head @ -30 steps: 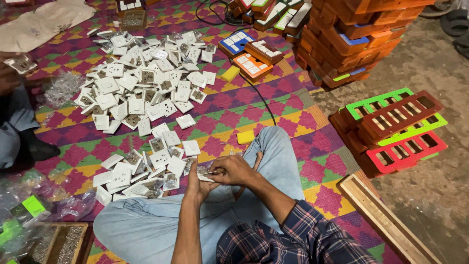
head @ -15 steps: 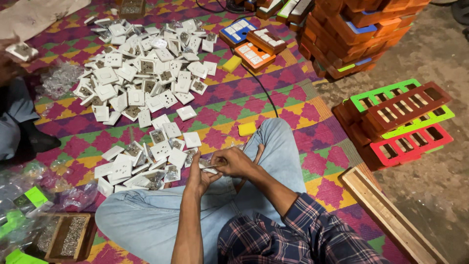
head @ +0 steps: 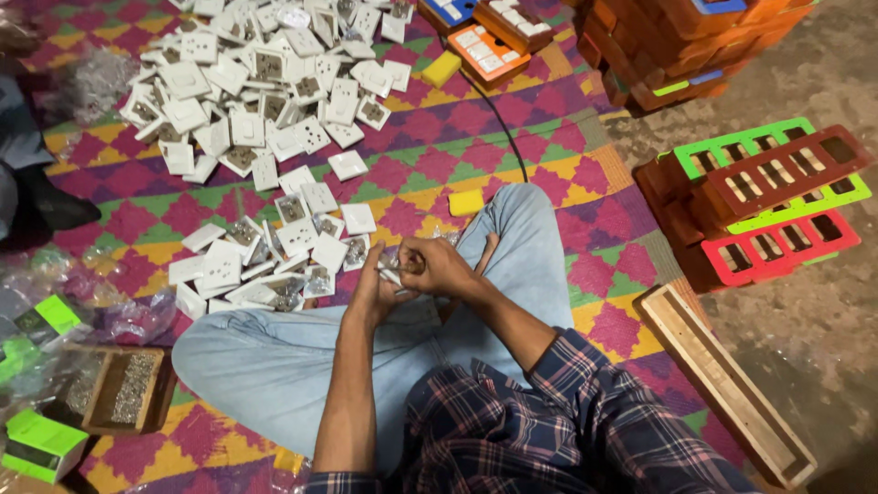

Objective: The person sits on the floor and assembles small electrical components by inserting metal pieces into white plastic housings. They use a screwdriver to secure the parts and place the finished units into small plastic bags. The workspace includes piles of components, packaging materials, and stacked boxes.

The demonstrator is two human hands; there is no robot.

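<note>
At the far left a wooden box (head: 117,395) of small metal bits sits on the patterned mat (head: 512,146), next to green packets (head: 41,444). Just right of it lies a heap of white switch plates (head: 274,261). Over the crossed legs, the left hand (head: 370,293) curls its fingers around a switch plate (head: 395,265), only partly visible between both hands. The right hand (head: 444,270) clenches over that same piece from above, fingertips pressing it. Far right stand red and green plastic trays (head: 768,197).

Dim, warm light w/ soft shadows, slight blur, edges darker.
</note>
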